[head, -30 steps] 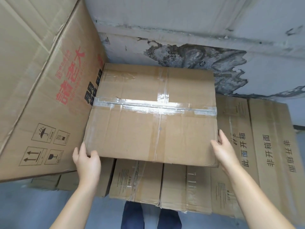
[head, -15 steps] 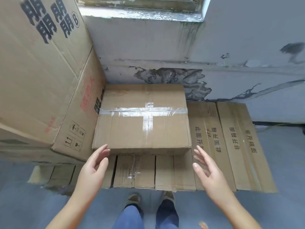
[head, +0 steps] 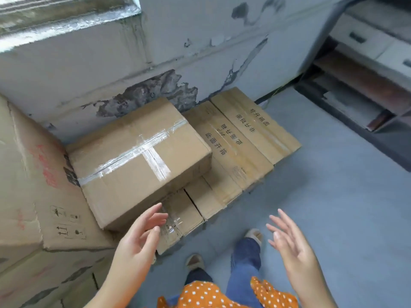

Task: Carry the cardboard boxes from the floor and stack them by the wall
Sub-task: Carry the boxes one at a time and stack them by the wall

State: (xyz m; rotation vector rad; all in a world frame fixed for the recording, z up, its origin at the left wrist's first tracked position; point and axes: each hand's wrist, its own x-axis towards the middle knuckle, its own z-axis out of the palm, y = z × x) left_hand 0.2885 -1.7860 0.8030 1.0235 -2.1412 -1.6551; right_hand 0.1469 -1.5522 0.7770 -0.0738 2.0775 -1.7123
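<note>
1. The taped box (head: 140, 158) sits on a row of flat boxes (head: 231, 152) lying on the floor by the wall (head: 89, 70). Its near corner juts out past the front edge of the row beneath it. I judge that this overhang could let it tip or slide forward if it is bumped or if more weight lands on that corner.

2. Both hands are empty. The left hand (head: 138, 238) has its fingers spread and relaxed, just in front of the taped box's near corner but apart from it. The right hand (head: 291, 238) is also spread wide, well clear of any box. Nothing steadies the taped box, so a slip would go uncaught.

3. The taped box sits skewed to the flat boxes below, not square to them. Another box stacked on top would likely inherit that twist, and the pile could lean away from the wall.

4. The big printed box (head: 37, 192) on the left stands touching the taped box's side. Its lower edge looks creased and sagging, so it may lean further and shove the taped box outward.

5. The person's feet (head: 253, 235) stand near the front of the row. A step forward could catch the jutting flat boxes and cause a trip.
</note>
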